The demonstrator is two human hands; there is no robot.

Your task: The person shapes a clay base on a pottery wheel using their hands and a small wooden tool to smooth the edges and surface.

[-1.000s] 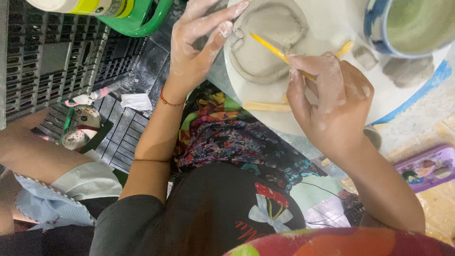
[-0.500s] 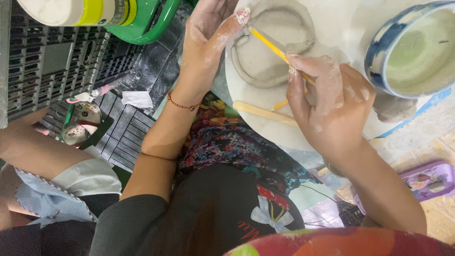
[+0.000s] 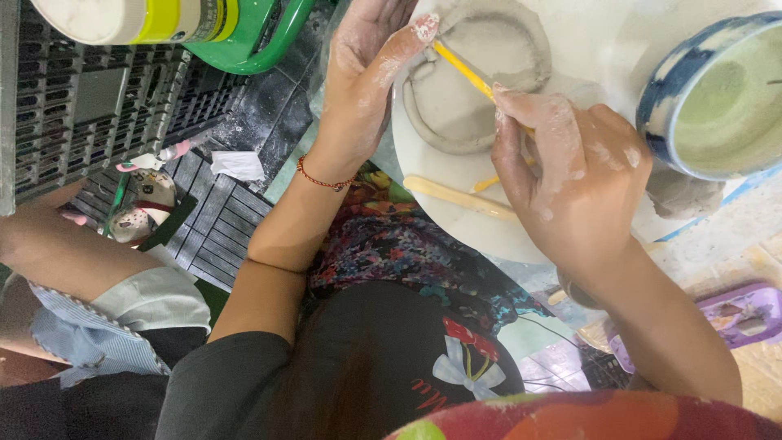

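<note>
A low grey clay dish (image 3: pixel 481 77) with a raised rim sits on a round white board (image 3: pixel 481 216). My right hand (image 3: pixel 570 163), smeared with clay, grips a thin yellow stick tool (image 3: pixel 460 67) whose tip meets the dish's left rim. My left hand (image 3: pixel 366 69) rests against that same rim, thumb pressed to the clay beside the tool tip. A red thread bracelet circles my left wrist. A pale wooden stick (image 3: pixel 456 197) lies on the board near its front edge.
A blue-and-white bowl (image 3: pixel 717 98) of greenish water stands at the right. A yellow-and-white container (image 3: pixel 138 18) lies in a green holder at top left. Another person's arm (image 3: pixel 57 253) and striped sleeve are at left, above dark grated floor tiles. A purple tray (image 3: pixel 745 314) sits at right.
The view has slid so the dish and bowl sit lower and closer in the picture. Both hands stay on the dish's rim, the stick tool still at the left edge.
</note>
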